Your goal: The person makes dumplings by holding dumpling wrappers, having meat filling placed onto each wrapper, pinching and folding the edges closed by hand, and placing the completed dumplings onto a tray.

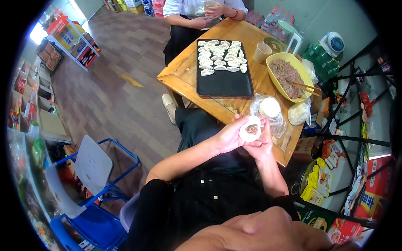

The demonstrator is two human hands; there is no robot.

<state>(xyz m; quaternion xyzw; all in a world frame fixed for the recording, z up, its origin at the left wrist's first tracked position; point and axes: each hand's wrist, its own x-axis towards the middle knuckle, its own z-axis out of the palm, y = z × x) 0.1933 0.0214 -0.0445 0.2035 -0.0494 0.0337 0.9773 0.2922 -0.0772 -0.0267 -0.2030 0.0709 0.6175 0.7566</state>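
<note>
A round dumpling wrapper [250, 137] with a small mound of meat filling [252, 129] lies open and unfolded over my fingers. My left hand [230, 136] grips it from the left side. On the other side my right hand [263, 144] has its fingers against the wrapper's right and lower edge. Just beyond my hands, a stack of white wrappers [269, 107] rests on a clear plastic bag [278, 127]. A black tray [226, 85] holds several rows of folded dumplings [218, 57]. To the right, a yellow bowl [278, 88] contains minced filling [285, 74] and wooden chopsticks [307, 87].
The wooden table [180, 75] also carries a paper cup [262, 52], a pitcher [287, 31] and a white bagged lump [299, 112]. Another person [190, 12] sits across, holding a cup [210, 5]. A blue folding chair [94, 217] stands at left, shelves [364, 125] at right.
</note>
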